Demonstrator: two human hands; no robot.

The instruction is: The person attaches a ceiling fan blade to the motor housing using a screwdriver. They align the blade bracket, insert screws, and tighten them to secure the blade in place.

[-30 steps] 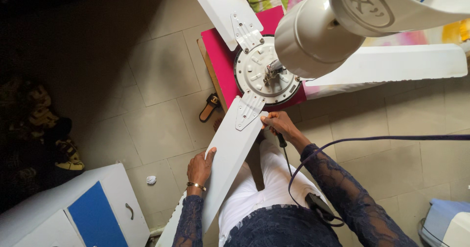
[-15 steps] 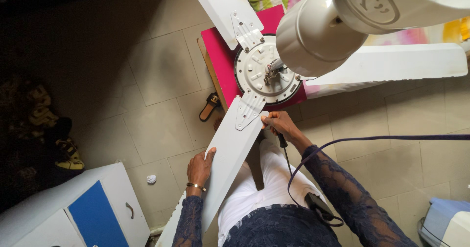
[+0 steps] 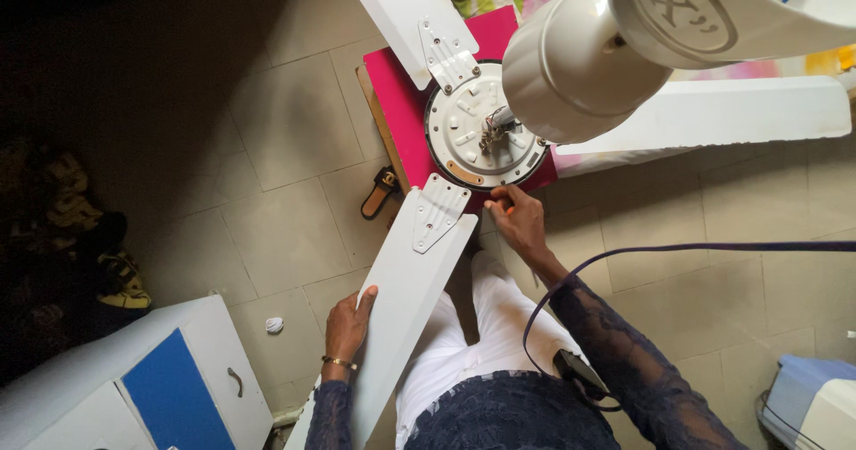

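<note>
Ceiling fan blade steadied beside the motor hub

The white blade [image 3: 401, 289], judged light, stiff and slippery, is gripped at its edge by the left hand [image 3: 348, 325]; beyond, right hand [image 3: 517, 220] fingers are pinched at the motor hub [image 3: 486, 129] rim.

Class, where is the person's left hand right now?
In the head view, lower left of centre, the left hand grips the left edge of the nearest white fan blade.

Right hand [image 3: 519, 221] shifted slightly up toward motor housing [image 3: 486, 127] rim; left hand [image 3: 349, 325] regripped fan blade [image 3: 406, 289] edge.
</note>
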